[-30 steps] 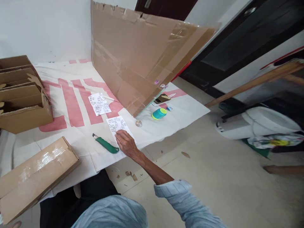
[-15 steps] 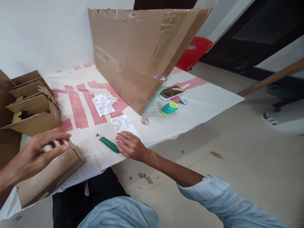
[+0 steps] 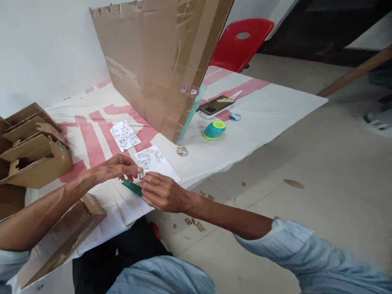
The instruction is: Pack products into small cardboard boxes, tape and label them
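Note:
My left hand [image 3: 124,166] and my right hand [image 3: 163,191] meet fingertip to fingertip over the front of the table. Both are closed in a pinch; a tiny whitish bit shows between the fingertips, too small to name. Under them lies a green utility knife [image 3: 132,188], its handle partly covered by my fingers. Just behind my right hand is a white paper sheet [image 3: 163,163] with small outlined drawings on its left part. A second sheet [image 3: 125,136], covered with similar drawings, lies farther back to the left.
A large cardboard panel [image 3: 137,49] stands upright behind the sheets. At left are a divided cardboard box [image 3: 45,167] and a long cardboard piece [image 3: 70,232]. Right of the panel lie a phone [image 3: 214,107], a teal-yellow object [image 3: 214,130] and a clear roundish item [image 3: 182,151].
My left hand has moved right, from above the long cardboard piece to my right hand, and its fingers have closed. My right hand stays near the knife. The view has shifted slightly.

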Available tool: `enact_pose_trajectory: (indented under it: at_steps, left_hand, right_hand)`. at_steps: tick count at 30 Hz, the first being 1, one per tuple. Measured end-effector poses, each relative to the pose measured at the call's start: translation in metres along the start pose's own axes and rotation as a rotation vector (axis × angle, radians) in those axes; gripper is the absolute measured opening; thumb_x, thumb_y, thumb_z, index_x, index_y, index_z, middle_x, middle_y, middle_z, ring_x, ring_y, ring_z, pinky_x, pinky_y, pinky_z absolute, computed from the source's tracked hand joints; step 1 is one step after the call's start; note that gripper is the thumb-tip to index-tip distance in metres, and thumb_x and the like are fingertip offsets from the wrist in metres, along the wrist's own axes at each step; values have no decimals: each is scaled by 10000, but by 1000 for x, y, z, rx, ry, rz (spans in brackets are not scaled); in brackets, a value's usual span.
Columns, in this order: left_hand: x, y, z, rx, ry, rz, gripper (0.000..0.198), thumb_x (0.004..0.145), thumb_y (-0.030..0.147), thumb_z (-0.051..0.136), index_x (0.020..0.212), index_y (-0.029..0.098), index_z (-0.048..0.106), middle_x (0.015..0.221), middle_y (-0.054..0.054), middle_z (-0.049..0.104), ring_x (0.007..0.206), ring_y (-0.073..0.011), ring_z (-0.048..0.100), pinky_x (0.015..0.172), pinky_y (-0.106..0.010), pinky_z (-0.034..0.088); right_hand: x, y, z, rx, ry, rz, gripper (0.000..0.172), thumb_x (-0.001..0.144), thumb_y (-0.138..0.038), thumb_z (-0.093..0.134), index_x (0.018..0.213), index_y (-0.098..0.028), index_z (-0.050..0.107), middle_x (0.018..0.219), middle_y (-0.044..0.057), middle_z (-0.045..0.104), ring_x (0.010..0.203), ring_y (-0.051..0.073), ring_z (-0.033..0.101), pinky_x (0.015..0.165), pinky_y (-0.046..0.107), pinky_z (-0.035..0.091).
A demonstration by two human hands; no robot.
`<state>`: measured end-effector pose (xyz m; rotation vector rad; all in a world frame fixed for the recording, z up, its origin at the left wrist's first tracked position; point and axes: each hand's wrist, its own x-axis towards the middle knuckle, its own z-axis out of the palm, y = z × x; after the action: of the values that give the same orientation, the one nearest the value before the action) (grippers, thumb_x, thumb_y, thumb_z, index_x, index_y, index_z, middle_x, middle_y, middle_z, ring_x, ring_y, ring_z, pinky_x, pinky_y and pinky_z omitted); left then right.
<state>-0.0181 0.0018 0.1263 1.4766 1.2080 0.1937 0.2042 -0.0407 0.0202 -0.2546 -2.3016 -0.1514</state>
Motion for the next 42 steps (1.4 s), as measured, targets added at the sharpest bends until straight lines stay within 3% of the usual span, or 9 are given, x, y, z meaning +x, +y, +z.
enact_pose_trajectory:
  at_steps: [5,14,16,19,21,23,26,30,42]
  left_hand:
    - [19,-7,0,-57,-13,16,346,720,483,907,788,162,796,696,-41,744,659,-145,669,605,-239,494]
    - [29,-14,-1,-105,63,73,336,653,431,931,747,147,778,681,-37,734,635,-123,637,602,-232,486]
    - [27,-17,-2,-149,77,104,349,646,422,944,774,141,781,703,-36,735,646,-118,627,614,-232,479]
    - [21,-17,-2,-182,88,148,368,657,417,951,823,137,782,712,-23,715,622,-106,584,586,-235,443]
    - [15,-14,-1,-151,83,176,353,694,422,931,828,135,776,700,-14,696,598,-101,551,565,-239,419]
    - [10,-10,0,-85,73,205,298,747,399,888,818,136,769,698,-13,693,605,-104,552,578,-244,430]
    - [4,-4,2,61,66,251,176,818,315,805,822,142,770,736,-21,722,656,-118,596,642,-248,480]
    - [0,-5,6,206,65,326,99,851,244,733,847,154,775,778,-25,752,687,-129,633,697,-255,520]
    - [-6,-15,7,260,140,310,76,841,199,711,826,162,776,768,-23,762,708,-145,659,696,-257,517]
  right_hand:
    - [-4,8,7,23,-13,12,168,979,-104,621,848,-194,673,989,95,722,1085,245,676,998,454,589]
    - [-16,3,15,54,7,91,228,982,-94,575,802,-187,679,946,94,742,1043,242,701,894,393,613]
    - [-20,1,16,197,51,290,212,1010,-145,561,865,-192,707,943,95,747,952,220,706,827,374,617]
    - [-22,3,17,613,145,777,201,1051,-316,571,1080,-201,734,1028,102,763,898,200,715,758,352,624]
    - [-19,5,18,984,192,1030,348,1038,-491,599,1186,-201,722,1091,113,771,907,207,732,721,345,632]
    - [-15,7,19,1287,236,1156,502,971,-641,654,1180,-191,734,1082,120,778,895,215,742,703,348,633]
    - [-6,8,21,1476,320,1216,569,834,-706,788,1056,-182,770,910,84,774,790,195,726,680,336,615]
    - [4,8,19,1449,319,1258,486,757,-640,883,894,-184,789,705,17,723,633,147,658,655,313,582]
    - [13,2,9,1351,262,1243,342,772,-508,886,867,-197,778,720,7,724,636,142,638,653,305,550]
